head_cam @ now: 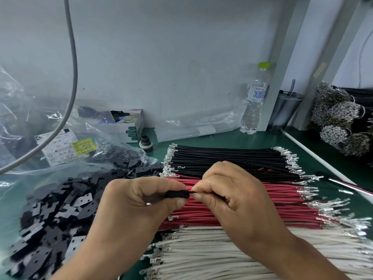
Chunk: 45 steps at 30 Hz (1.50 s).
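Note:
My left hand [139, 201] pinches a small black connector housing [176, 194] between thumb and forefinger. My right hand [228, 190] pinches a thin black wire [193, 192] whose end meets the housing's right side. Both hands hover over the green mat [220, 140], above rows of cut wires with metal terminals: black wires [226, 156] at the back, red wires [282, 199] in the middle, white wires [201, 257] nearest me. A heap of flat black housings [50, 215] spills from a clear plastic bag at the left.
A labelled plastic bag [66, 148] lies at the left with a grey cable [73, 77] hanging over it. A small open box [125, 124], a water bottle [254, 98] and a dark tumbler [282, 112] stand by the wall. Bundled wire coils [341, 122] sit at the right.

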Each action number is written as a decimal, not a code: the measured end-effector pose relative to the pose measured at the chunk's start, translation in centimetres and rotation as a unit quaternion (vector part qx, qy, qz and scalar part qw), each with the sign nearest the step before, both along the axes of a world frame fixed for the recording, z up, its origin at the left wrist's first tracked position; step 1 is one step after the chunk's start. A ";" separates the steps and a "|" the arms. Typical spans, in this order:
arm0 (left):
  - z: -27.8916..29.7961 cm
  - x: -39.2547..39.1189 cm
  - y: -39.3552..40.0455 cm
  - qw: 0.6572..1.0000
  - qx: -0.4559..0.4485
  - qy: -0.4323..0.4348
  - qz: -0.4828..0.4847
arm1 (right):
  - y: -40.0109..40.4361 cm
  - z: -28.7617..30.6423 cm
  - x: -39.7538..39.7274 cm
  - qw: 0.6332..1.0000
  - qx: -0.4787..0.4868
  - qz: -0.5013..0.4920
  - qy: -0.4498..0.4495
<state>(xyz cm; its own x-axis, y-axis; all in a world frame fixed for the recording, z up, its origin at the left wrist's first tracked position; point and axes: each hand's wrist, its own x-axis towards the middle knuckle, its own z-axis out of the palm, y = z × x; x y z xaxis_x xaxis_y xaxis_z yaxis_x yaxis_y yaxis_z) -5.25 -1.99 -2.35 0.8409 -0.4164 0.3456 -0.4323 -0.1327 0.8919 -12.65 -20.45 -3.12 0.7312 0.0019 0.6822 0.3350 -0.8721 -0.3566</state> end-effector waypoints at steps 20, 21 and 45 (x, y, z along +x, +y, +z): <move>-0.5 2.6 0.9 0.994 -0.069 0.075 0.035 | 0.7 -0.8 0.4 0.980 -0.110 -0.089 0.138; -0.5 2.6 0.9 0.993 -0.070 0.087 0.035 | 0.6 -0.6 0.3 0.984 -0.089 -0.085 0.131; -0.1 3.0 1.1 0.909 -0.176 0.343 -0.158 | -0.2 1.2 -1.0 0.995 0.094 -0.014 0.022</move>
<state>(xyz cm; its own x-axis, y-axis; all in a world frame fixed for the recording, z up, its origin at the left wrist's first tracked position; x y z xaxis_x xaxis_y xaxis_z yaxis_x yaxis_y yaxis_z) -2.28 -0.87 -2.45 0.7667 -0.6394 -0.0575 0.2752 0.2465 0.9292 -13.67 -20.63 -1.90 0.7584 -0.1433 0.6358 0.2923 -0.7971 -0.5283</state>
